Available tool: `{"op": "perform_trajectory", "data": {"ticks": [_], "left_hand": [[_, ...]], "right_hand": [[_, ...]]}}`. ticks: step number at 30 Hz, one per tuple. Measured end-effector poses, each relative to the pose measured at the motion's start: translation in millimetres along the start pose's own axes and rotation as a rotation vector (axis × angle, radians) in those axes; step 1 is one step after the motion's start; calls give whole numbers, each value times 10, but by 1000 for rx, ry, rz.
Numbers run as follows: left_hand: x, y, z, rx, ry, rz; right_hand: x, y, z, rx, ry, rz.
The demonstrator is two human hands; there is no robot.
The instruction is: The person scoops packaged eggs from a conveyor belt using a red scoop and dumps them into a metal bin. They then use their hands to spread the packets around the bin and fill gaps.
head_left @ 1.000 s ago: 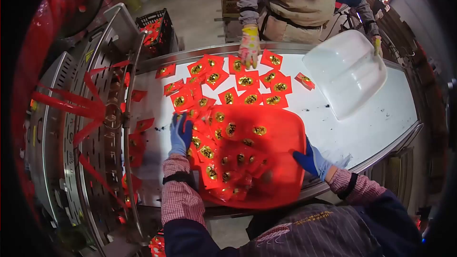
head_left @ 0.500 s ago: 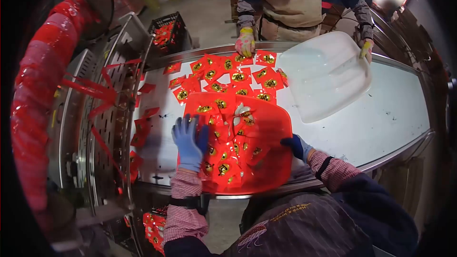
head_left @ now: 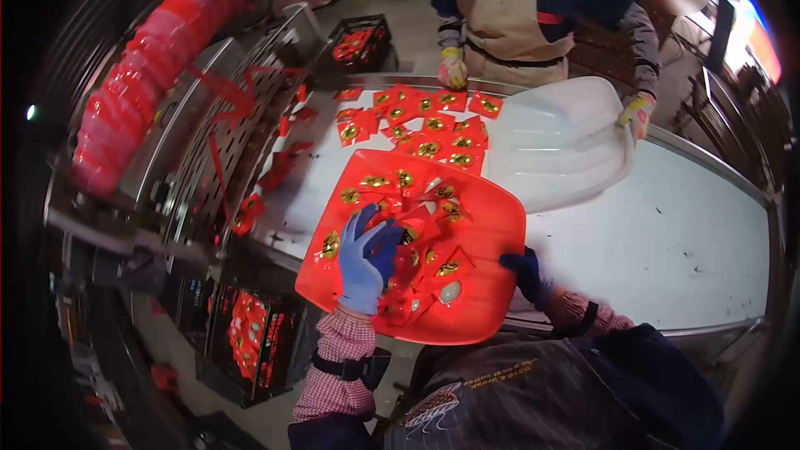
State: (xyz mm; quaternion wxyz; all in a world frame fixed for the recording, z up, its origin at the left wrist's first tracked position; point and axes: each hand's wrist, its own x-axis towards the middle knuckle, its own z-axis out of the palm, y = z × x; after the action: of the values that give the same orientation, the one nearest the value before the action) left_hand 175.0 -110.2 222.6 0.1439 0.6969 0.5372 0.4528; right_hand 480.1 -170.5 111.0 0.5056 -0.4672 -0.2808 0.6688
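A red scoop-shaped tray [head_left: 492, 283] holding several red packets with gold print [head_left: 447, 268] lies tilted over the near edge of the white table [head_left: 667, 242]. My left hand [head_left: 364, 262], in a blue glove, is over the packets in the tray's left part, its fingers curved and apart; I cannot make out anything in it. At the tray's right edge my right hand [head_left: 527, 275], in a dark blue glove, is closed on the rim. More red packets [head_left: 429, 148] lie spread on the table beyond the tray.
Across the table a co-worker in a beige apron [head_left: 508, 17] has one gloved hand [head_left: 637, 115] on a white scoop-shaped tray [head_left: 567, 150]. Black crates of packets stand at the far left [head_left: 358, 46] and below left [head_left: 279, 342]. Roll of red film [head_left: 150, 75] at left.
My left hand has moved from the tray's left rim to over the packets inside. The red tray has turned and its left side has come off the table's edge. The camera view has shifted.
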Motion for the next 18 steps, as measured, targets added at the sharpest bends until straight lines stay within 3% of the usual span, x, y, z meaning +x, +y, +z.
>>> {"op": "perform_trajectory", "data": {"ticks": [1, 4, 5, 6, 7, 8, 9, 11, 13, 15, 17, 18], "left_hand": [[-49, 108, -88, 16, 32, -22], [-231, 368, -483, -478, 39, -552], [-290, 317, -611, -481, 91, -587], [-390, 210, -793, -415, 186, -530], [-501, 146, -970, -345, 251, -485], [-568, 54, -1260, -366, 422, -623], [-695, -28, -1427, -329, 560, -600], [-927, -627, -1859, -266, 750, -434], [-1168, -1078, -2273, -633, 1031, -532], [-1597, -1662, -2434, -780, 947, -534], [-1626, -1609, -2235, -704, 897, -1199], [-1667, -1647, -2047, -689, 693, -1139]], "right_hand": [[-44, -39, -57, 14, 4, 16], [-38, 178, -402, -238, 11, -76], [-46, 49, -348, -355, 3, -13], [-65, -80, -236, -660, -87, -247], [25, 44, -332, -663, -160, -268], [98, 182, -388, -856, -281, -319], [2, 165, -318, -314, -222, -6], [147, 190, -479, -301, -206, -37], [126, 53, -538, -487, -208, -91], [103, -139, -432, -449, -200, -72], [64, -233, -318, -349, -198, -28], [62, -243, -319, -328, -180, -22]]}}
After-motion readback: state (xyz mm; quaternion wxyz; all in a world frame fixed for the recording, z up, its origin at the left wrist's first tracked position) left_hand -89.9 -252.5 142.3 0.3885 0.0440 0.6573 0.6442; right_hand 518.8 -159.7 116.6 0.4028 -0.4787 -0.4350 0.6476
